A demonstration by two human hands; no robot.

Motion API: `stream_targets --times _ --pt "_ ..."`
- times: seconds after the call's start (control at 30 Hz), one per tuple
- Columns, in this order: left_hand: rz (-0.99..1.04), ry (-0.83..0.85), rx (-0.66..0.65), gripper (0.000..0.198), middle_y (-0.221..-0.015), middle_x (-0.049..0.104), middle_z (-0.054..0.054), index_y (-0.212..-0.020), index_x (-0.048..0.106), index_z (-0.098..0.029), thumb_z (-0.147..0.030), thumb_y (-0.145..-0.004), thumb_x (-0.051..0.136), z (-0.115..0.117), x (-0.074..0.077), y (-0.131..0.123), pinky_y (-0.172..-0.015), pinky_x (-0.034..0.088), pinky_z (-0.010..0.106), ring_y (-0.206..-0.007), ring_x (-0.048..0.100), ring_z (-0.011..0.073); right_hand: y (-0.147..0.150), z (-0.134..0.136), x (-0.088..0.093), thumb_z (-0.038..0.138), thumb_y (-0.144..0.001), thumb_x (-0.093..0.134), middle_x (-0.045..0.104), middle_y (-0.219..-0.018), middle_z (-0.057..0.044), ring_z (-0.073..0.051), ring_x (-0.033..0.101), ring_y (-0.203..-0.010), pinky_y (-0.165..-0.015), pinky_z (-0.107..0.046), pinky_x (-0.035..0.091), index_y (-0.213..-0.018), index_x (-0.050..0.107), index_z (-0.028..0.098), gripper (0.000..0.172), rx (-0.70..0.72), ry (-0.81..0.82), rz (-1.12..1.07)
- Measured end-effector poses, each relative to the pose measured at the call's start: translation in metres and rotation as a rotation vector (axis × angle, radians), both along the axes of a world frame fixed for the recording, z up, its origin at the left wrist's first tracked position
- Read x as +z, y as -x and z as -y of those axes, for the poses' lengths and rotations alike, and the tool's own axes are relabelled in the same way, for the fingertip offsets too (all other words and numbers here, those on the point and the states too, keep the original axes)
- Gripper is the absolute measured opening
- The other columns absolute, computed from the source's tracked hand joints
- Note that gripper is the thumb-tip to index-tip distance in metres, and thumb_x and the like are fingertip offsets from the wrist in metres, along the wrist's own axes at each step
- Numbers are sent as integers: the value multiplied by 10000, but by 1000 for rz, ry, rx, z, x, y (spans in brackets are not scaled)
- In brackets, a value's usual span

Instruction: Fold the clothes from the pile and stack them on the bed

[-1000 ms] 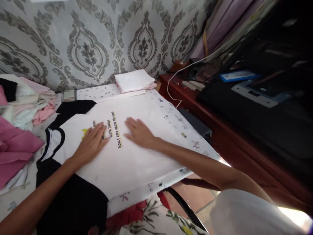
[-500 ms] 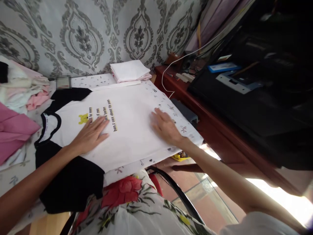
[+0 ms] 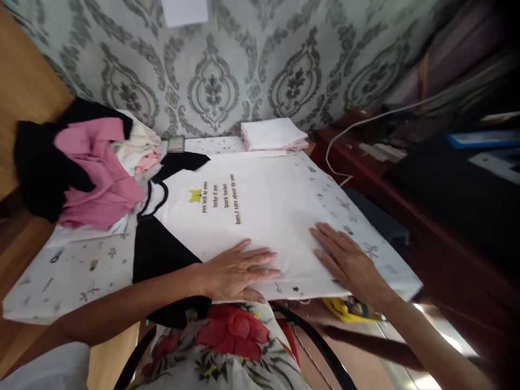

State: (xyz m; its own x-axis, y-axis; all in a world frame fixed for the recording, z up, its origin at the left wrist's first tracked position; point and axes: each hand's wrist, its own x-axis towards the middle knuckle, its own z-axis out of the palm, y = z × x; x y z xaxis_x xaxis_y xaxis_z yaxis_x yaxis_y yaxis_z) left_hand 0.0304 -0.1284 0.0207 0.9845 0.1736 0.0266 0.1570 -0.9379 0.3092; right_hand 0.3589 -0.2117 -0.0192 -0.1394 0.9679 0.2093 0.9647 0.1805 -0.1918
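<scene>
A white T-shirt [image 3: 268, 211] with black sleeves and a black neckband lies spread flat on the table, its collar toward the left. On its chest are a yellow bear print and several lines of dark lettering. My left hand [image 3: 239, 271] rests flat on the shirt's near side, fingers spread and pointing right. Near the hem, at the right end of the shirt, my right hand [image 3: 345, 260] lies palm down with its fingers stretched out. Neither hand grips the cloth.
A heap of pink, black and pale clothes [image 3: 97, 173] sits at the table's left. Folded white cloths [image 3: 274, 134] are stacked at the back by the patterned wall. A patterned white cover [image 3: 361, 233] lies under the shirt. To the right stands a reddish wooden cabinet [image 3: 390, 200] with a white cable.
The view has swung left, bringing more of the clothes heap in. My left hand has slid off the lettering toward the shirt's near edge; my right hand has come nearer the front hem corner.
</scene>
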Motion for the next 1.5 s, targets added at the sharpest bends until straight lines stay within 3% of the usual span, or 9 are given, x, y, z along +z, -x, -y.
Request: stream_targets --times 0.13,0.4,0.57,0.67,0.8,0.97,1.1,1.27,1.5 --pt "-35 -24 245 567 -1623 299 74 -1524 392 -261 -496 -1008 402 -12 2 32 -1280 161 447 -1518 225 206 -6 -3 -5 455 -992 355 449 -1548 -76 -290 435 -1415 -1173 -537 374 -1501 457 270 551 35 -49 1" --pt "-111 -142 683 526 -1620 304 84 -1521 383 -231 -431 -1038 325 -49 -15 111 -1232 193 572 -1515 246 226 -19 -8 -19 453 -983 406 476 -1527 -66 -289 498 -1366 -1109 -539 464 -1508 444 296 549 82 -167 65" --pt "-141 -334 1043 536 -1550 419 163 -1463 481 -165 -413 -998 383 -79 -21 154 -1175 289 596 -1458 368 313 -23 -20 -5 490 -969 437 588 -1424 -85 -311 587 -1276 -1078 -556 495 -1350 622 299 464 59 -139 61" --pt "-116 -418 1047 552 -1532 442 183 -1437 511 -141 -425 -973 416 -94 -26 158 -1173 302 573 -1441 396 329 -11 -49 9 470 -990 398 622 -1383 -103 -298 607 -1251 -1070 -525 506 -1278 674 267 448 55 -79 25" --pt "-71 -398 955 505 -1494 510 155 -1390 547 -164 -407 -974 394 -124 -25 141 -1155 350 530 -1410 445 303 22 -122 17 455 -998 404 562 -1453 -110 -279 533 -1335 -1106 -481 466 -1338 625 216 471 117 2 -26" --pt "-91 -483 991 392 -1283 651 168 -1226 624 -153 -270 -958 362 -196 0 123 -1029 453 488 -1199 597 324 46 -234 31 223 -987 411 525 -1476 -142 -266 507 -1345 -1095 -415 449 -1383 556 153 427 -51 70 158" --pt "-165 -501 991 430 -1331 601 157 -1303 568 -163 -170 -904 407 -252 18 114 -957 492 428 -1216 571 311 36 -298 43 83 -953 351 537 -1407 -207 -300 619 -1177 -875 -393 547 -1349 559 123 449 -209 108 288" --pt "-256 -380 957 398 -1169 669 177 -1198 636 -154 -104 -881 400 -287 24 101 -854 511 403 -1104 636 313 19 -337 43 27 -917 385 623 -1231 -238 -325 665 -1060 -847 -423 521 -1174 653 103 379 -239 144 348" --pt "-158 -310 1095 312 -1096 724 142 -1101 666 -180 -185 -924 409 -312 41 96 -791 509 326 -992 689 268 5 -350 37 70 -926 348 681 -1160 -235 -328 670 -1022 -803 -414 502 -1134 681 107 394 -324 120 280"
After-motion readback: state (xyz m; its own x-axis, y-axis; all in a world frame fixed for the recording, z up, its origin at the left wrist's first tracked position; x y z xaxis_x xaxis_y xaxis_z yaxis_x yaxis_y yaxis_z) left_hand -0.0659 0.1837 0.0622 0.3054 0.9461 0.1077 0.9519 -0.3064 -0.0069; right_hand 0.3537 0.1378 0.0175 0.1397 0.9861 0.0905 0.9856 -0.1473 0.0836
